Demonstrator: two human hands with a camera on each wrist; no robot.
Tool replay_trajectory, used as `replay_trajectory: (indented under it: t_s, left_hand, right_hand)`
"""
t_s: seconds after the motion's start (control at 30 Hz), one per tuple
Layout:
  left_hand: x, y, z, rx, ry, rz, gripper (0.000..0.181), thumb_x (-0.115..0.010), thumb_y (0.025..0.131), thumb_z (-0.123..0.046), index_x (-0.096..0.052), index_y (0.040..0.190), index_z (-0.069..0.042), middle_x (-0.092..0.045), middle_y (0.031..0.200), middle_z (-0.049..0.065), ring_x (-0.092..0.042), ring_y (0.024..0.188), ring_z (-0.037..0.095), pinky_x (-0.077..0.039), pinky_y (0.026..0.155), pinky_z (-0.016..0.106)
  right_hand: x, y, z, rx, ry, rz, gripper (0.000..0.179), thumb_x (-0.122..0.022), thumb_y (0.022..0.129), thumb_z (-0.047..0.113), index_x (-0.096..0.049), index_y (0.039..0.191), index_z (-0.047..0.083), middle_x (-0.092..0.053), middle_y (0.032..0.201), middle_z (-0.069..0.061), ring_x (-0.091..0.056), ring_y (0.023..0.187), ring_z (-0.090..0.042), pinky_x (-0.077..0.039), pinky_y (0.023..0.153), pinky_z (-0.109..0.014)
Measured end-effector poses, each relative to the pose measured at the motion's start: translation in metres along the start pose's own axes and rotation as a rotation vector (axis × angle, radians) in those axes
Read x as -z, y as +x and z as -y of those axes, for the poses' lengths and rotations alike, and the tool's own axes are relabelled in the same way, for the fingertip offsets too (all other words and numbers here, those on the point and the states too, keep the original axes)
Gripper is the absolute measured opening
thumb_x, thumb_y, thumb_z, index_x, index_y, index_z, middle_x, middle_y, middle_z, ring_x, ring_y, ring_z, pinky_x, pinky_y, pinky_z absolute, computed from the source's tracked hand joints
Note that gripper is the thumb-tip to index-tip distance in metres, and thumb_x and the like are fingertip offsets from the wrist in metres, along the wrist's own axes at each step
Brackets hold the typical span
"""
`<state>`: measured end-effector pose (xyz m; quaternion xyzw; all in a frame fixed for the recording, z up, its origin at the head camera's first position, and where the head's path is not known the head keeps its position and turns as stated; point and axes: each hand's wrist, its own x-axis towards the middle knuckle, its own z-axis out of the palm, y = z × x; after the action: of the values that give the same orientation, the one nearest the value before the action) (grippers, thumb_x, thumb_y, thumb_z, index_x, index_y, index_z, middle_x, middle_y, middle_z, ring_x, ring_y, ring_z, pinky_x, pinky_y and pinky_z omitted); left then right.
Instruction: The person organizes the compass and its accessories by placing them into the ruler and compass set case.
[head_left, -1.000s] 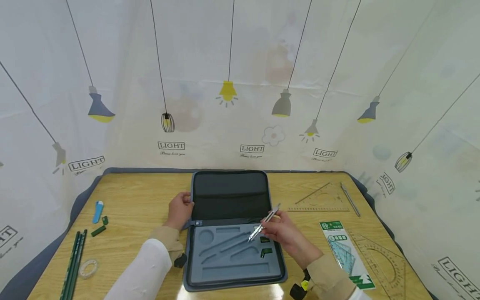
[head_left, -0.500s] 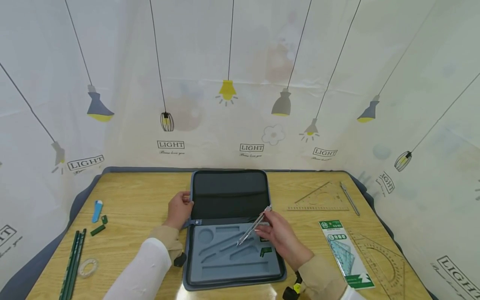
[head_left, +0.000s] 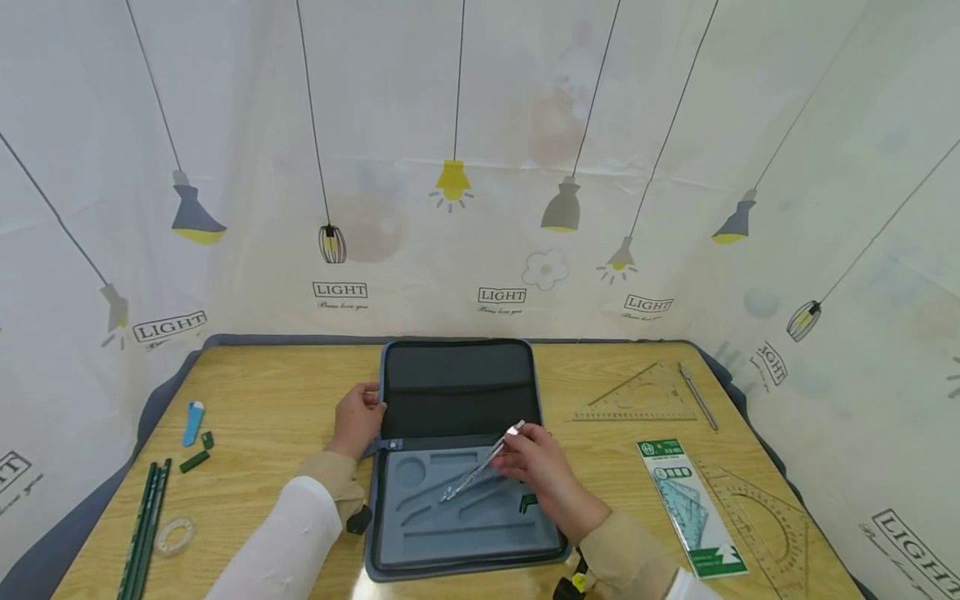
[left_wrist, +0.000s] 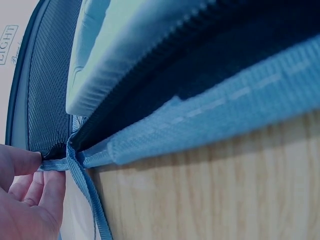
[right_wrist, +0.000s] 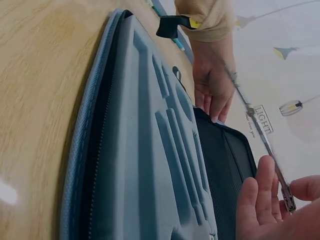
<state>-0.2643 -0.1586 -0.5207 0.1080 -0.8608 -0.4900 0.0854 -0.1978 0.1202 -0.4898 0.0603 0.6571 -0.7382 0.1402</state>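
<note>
A zippered blue-grey case (head_left: pixel 457 557) lies unfolded on the table, its dark mesh lid (head_left: pixel 461 367) at the back. The front half holds a moulded tray with shaped recesses. My left hand (head_left: pixel 358 421) pinches the lid's left edge near the hinge; the left wrist view has the thumb (left_wrist: pixel 22 161) above that edge and fingers below. Over the tray, my right hand (head_left: pixel 546 475) pinches a silver drawing compass (head_left: pixel 480 468) by its upper end. The compass (right_wrist: pixel 260 125) slants, legs together, pointing down-left in the head view. A small dark-green piece (head_left: pixel 528 503) sits in the tray's right side, partly covered by my hand.
To the right lie a clear set square (head_left: pixel 637 415), a silver pen-like tool (head_left: pixel 699 398), a green-white packet (head_left: pixel 693 504) and another clear triangle (head_left: pixel 757 521). At left are dark-green pencils (head_left: pixel 144 529), a tape roll (head_left: pixel 175 537), a blue item (head_left: pixel 193 423) and green pieces (head_left: pixel 195 462).
My right hand has carried the compass leftward and slightly down across the tray, tilting it flatter. The left hand stays at the lid's edge.
</note>
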Motion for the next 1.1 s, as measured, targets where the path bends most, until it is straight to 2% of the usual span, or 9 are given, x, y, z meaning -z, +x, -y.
replay_trajectory:
  t_s: [0.17, 0.37, 0.53, 0.8, 0.97, 1.1]
  left_hand:
    - [0.001, 0.000, 0.000, -0.002, 0.000, 0.001, 0.032, -0.060, 0.086, 0.000, -0.058, 0.117, 0.006, -0.061, 0.094, 0.020, -0.061, 0.087, 0.030, -0.050, 0.072, 0.036]
    - [0.000, 0.001, 0.001, -0.002, 0.011, 0.005, 0.032, -0.060, 0.086, 0.000, -0.057, 0.117, 0.006, -0.061, 0.093, 0.019, -0.061, 0.086, 0.029, -0.051, 0.072, 0.036]
    - [0.000, 0.001, 0.001, -0.003, 0.013, 0.009, 0.032, -0.060, 0.085, 0.000, -0.057, 0.116, 0.006, -0.062, 0.093, 0.019, -0.062, 0.087, 0.029, -0.051, 0.072, 0.036]
    - [0.000, 0.001, -0.001, 0.005, 0.015, 0.013, 0.032, -0.060, 0.086, -0.001, -0.057, 0.118, 0.006, -0.062, 0.095, 0.020, -0.062, 0.088, 0.029, -0.051, 0.072, 0.036]
    - [0.001, 0.000, -0.003, 0.013, 0.014, 0.017, 0.033, -0.060, 0.087, -0.001, -0.057, 0.119, 0.006, -0.062, 0.096, 0.020, -0.062, 0.089, 0.030, -0.051, 0.072, 0.037]
    - [0.001, 0.000, -0.002, 0.013, 0.011, 0.016, 0.033, -0.060, 0.087, 0.000, -0.056, 0.119, 0.006, -0.062, 0.096, 0.021, -0.062, 0.089, 0.030, -0.051, 0.073, 0.037]
  right_hand:
    - [-0.010, -0.002, -0.004, 0.007, -0.049, 0.066, 0.014, -0.053, 0.092, 0.009, -0.044, 0.100, 0.001, -0.071, 0.081, -0.008, -0.070, 0.072, -0.012, -0.056, 0.071, -0.029]
    - [-0.019, -0.002, -0.011, -0.058, -0.055, 0.107, 0.020, -0.052, 0.090, 0.005, -0.038, 0.104, 0.001, -0.072, 0.084, -0.015, -0.070, 0.072, -0.013, -0.056, 0.065, -0.025]
    - [-0.021, 0.000, -0.016, -0.082, -0.056, 0.120, 0.024, -0.051, 0.090, 0.004, -0.036, 0.108, -0.002, -0.072, 0.083, -0.016, -0.070, 0.071, -0.013, -0.055, 0.064, -0.025]
    - [-0.023, -0.001, -0.020, -0.077, -0.079, 0.119, 0.019, -0.053, 0.088, 0.003, -0.039, 0.100, 0.001, -0.071, 0.084, -0.021, -0.070, 0.068, -0.013, -0.055, 0.061, -0.024]
    - [-0.020, -0.002, -0.020, -0.040, -0.188, 0.143, 0.020, -0.057, 0.088, 0.004, -0.043, 0.101, -0.001, -0.070, 0.088, -0.023, -0.070, 0.067, -0.017, -0.056, 0.061, -0.029]
    - [-0.014, 0.001, -0.019, 0.013, -0.399, 0.142, 0.020, -0.064, 0.087, 0.010, -0.053, 0.098, -0.002, -0.069, 0.083, -0.015, -0.067, 0.061, -0.019, -0.056, 0.058, -0.033]
